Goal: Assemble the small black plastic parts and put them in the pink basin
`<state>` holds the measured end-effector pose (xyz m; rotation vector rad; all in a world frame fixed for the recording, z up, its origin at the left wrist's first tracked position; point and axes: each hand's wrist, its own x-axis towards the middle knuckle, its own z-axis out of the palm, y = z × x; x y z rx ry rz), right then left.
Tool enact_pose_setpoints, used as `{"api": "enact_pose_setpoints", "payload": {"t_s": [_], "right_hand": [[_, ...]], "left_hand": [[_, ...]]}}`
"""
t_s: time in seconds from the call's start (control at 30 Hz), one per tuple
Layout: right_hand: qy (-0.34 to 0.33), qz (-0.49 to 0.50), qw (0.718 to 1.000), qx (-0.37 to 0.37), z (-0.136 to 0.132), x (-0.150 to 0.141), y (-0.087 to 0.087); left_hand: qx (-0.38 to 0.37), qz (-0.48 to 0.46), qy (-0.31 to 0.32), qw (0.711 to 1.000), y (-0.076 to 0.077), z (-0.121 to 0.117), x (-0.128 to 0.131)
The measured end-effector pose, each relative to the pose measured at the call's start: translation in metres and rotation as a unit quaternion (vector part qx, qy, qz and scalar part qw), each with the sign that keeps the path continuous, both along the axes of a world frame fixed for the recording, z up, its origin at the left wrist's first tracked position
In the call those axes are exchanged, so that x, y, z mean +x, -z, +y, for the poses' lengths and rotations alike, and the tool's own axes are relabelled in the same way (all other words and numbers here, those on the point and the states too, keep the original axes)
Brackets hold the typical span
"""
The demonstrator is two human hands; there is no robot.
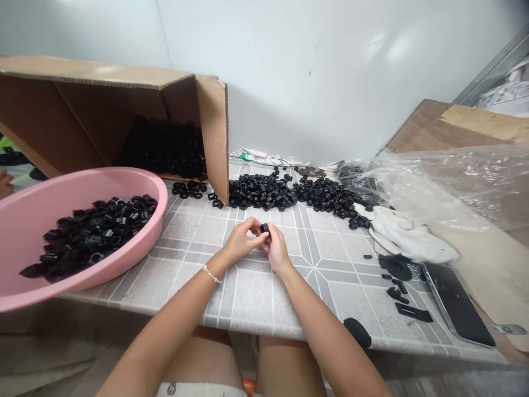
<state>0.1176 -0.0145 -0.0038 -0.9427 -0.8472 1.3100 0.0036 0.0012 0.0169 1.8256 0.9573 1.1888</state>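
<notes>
My left hand (241,239) and my right hand (277,247) meet over the middle of the tiled table (248,286). Between their fingertips they pinch one small black plastic ring (265,227). Both hands are closed on it, just above the tabletop. A heap of the same black rings (289,194) lies on the table right behind the hands. A silver bracelet (211,274) is on my left wrist.
A pink basin (25,231) with many black rings stands at the left edge. A cardboard box (124,110) on its side holds more rings behind it. White cloth (407,234), clear plastic sheet (454,182), a phone (457,300) and loose black parts (399,275) lie at right.
</notes>
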Motion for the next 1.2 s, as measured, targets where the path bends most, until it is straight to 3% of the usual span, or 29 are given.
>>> {"api": "enact_pose_setpoints", "payload": {"t_s": [0.07,0.13,0.23,0.33,0.4,0.47,0.53,0.6,0.7,0.73,0.8,0.87,1.03,1.13,1.2], "right_hand": [[-0.041,0.006,0.999,0.017,-0.001,-0.003,-0.002],[-0.086,0.007,0.996,0.032,-0.003,-0.006,-0.003],[-0.122,-0.026,0.991,0.037,-0.005,-0.007,0.001],[-0.126,-0.076,0.989,0.027,-0.005,-0.008,0.006],[-0.124,-0.094,0.988,0.024,-0.004,-0.009,0.008],[-0.120,-0.099,0.988,0.024,-0.003,-0.009,0.008],[-0.114,-0.104,0.988,0.027,-0.002,-0.007,0.007],[-0.094,-0.117,0.988,0.031,-0.001,-0.001,0.004],[-0.012,-0.125,0.992,0.031,0.006,0.019,0.000],[0.025,-0.121,0.992,0.028,0.009,0.027,-0.001],[0.098,-0.109,0.989,0.022,0.017,0.043,0.000],[0.157,-0.100,0.982,0.013,0.025,0.055,0.002],[0.228,-0.082,0.970,0.009,0.021,0.087,-0.009],[0.309,-0.060,0.948,0.057,0.001,0.140,-0.029],[0.385,-0.082,0.915,0.088,-0.010,0.189,-0.037]], "left_hand": [[-0.013,-0.045,-0.012,0.999,-0.008,0.004,-0.007],[-0.043,-0.167,-0.038,0.984,-0.020,0.010,-0.020],[-0.060,-0.403,-0.055,0.912,-0.043,0.016,-0.055],[-0.012,-0.568,-0.059,0.821,-0.062,0.016,-0.092],[0.005,-0.607,-0.071,0.792,-0.068,0.017,-0.108],[-0.001,-0.613,-0.077,0.786,-0.064,0.022,-0.114],[-0.031,-0.587,-0.091,0.804,-0.053,0.032,-0.111],[-0.072,-0.500,-0.143,0.851,-0.036,0.045,-0.104],[-0.068,-0.198,-0.281,0.937,-0.008,0.059,-0.088],[-0.048,-0.082,-0.306,0.947,0.000,0.061,-0.083],[-0.020,0.104,-0.318,0.942,0.011,0.063,-0.075],[-0.007,0.213,-0.309,0.927,0.016,0.061,-0.071],[0.026,0.286,-0.293,0.912,0.016,0.060,-0.073],[0.046,0.271,-0.255,0.927,0.014,0.057,-0.066],[0.059,0.253,-0.212,0.942,0.013,0.048,-0.051]]}}
